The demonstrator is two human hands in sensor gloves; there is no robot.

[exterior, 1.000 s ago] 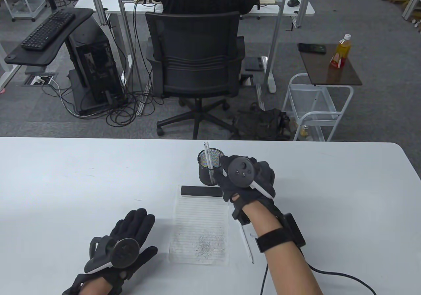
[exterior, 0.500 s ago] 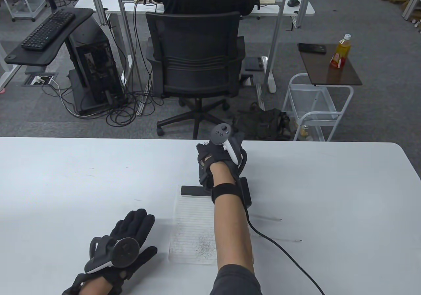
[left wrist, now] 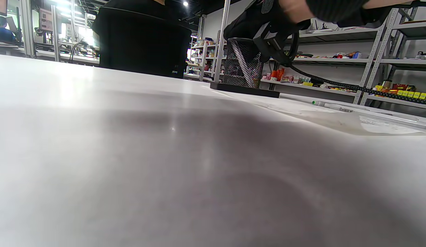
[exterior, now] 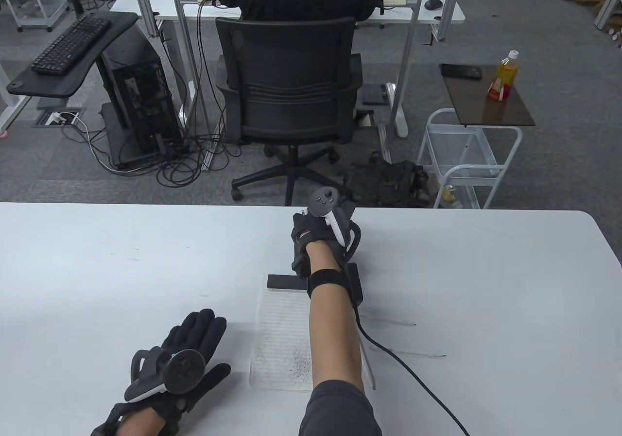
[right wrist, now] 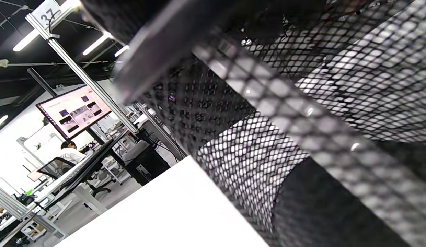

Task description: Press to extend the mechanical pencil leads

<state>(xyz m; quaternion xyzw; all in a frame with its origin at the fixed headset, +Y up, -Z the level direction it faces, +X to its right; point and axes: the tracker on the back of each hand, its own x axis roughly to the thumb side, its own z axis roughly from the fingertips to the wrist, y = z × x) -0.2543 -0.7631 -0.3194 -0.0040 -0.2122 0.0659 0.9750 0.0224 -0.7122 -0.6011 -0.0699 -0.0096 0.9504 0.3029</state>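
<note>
A black mesh pen cup stands at the far end of a lined paper sheet. My right hand reaches over the cup's top and hides most of it in the table view. Its fingers are hidden, so I cannot tell what they hold. The right wrist view shows the cup's mesh very close, with a pale pencil leaning inside. Another white pencil lies on the table right of the paper, also in the left wrist view. My left hand rests flat on the table, fingers spread, holding nothing.
A black flat bar lies across the paper's far end, just in front of the cup. My right glove's cable trails over the table to the right. The table's far edge runs just behind the cup.
My right hand moved from the cup's right side up over its top, the arm now stretched across the paper. In the last half second it only shifted slightly. The left hand stayed.
</note>
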